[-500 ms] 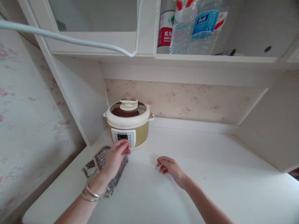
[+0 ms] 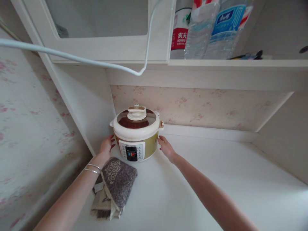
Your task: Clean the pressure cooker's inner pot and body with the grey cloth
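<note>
A white and olive-green electric pressure cooker with a brown-topped lid stands at the back left of the white counter. My left hand is at the cooker's left side, fingers apart and slightly bent. On the opposite side, my right hand has its fingertips right against or very near the green wall; contact is hard to tell. Neither hand is closed round anything. In front of the cooker lies a folded grey-brown patterned towel, beneath and beside my left wrist.
Above the counter runs an open shelf with several plastic bottles. A white cable hangs across the upper left. A cabinet side panel stands close to the cooker's left, and a flowered wall is behind.
Both hands have moved forward to the cooker's sides, the left one from above the towel and cooker front. The towel now shows more fully. The camera view has shifted somewhat.
</note>
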`<state>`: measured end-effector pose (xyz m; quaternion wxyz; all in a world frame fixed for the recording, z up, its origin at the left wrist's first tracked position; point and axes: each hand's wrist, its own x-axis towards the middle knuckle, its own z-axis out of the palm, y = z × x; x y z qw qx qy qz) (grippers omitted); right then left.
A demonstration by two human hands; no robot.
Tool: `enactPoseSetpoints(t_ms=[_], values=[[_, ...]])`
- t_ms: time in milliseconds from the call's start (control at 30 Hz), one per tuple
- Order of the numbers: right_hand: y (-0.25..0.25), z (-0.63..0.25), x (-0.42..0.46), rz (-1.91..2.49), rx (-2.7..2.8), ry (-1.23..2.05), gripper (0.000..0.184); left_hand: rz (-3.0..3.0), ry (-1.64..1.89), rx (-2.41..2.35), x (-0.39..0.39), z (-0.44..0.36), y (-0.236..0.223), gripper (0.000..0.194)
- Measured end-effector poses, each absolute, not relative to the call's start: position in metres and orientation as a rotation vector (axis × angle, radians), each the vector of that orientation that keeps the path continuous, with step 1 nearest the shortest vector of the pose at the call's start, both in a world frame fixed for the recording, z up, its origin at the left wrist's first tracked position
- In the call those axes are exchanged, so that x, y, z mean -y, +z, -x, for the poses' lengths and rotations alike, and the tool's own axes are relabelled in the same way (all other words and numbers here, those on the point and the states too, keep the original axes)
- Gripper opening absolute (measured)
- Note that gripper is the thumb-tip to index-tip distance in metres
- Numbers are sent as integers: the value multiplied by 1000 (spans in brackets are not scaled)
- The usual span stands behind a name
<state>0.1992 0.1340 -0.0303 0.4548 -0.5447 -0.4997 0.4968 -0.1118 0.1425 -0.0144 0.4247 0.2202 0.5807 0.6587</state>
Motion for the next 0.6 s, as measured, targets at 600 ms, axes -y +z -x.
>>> enactPoseSetpoints(t_ms=[600], values=[[-32,-185,-149,1108,1059,1317,46,-700,1563,-1257,-88,66,-9,32]])
